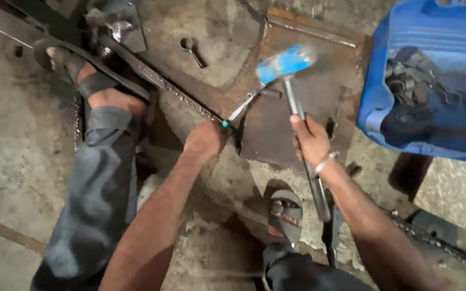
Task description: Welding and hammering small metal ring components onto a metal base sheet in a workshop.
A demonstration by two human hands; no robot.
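Observation:
My left hand (205, 141) grips a thin metal chisel-like tool (244, 109) with a green handle end, its tip angled up to the right onto a rusty steel plate (319, 70). My right hand (310, 141) is closed around the long metal handle of a hammer (287, 63) with a blue head. The hammer head hangs just above the tool's upper end and is blurred. A long welded metal bar (163, 83) runs diagonally from the upper left to my left hand.
A blue plastic crate (400, 81) holding dark metal parts stands at the right. A spanner (191, 49) lies on the concrete floor above the plate. My sandalled feet rest at the upper left (82, 75) and bottom centre (286, 215). A chain (438, 242) lies at the lower right.

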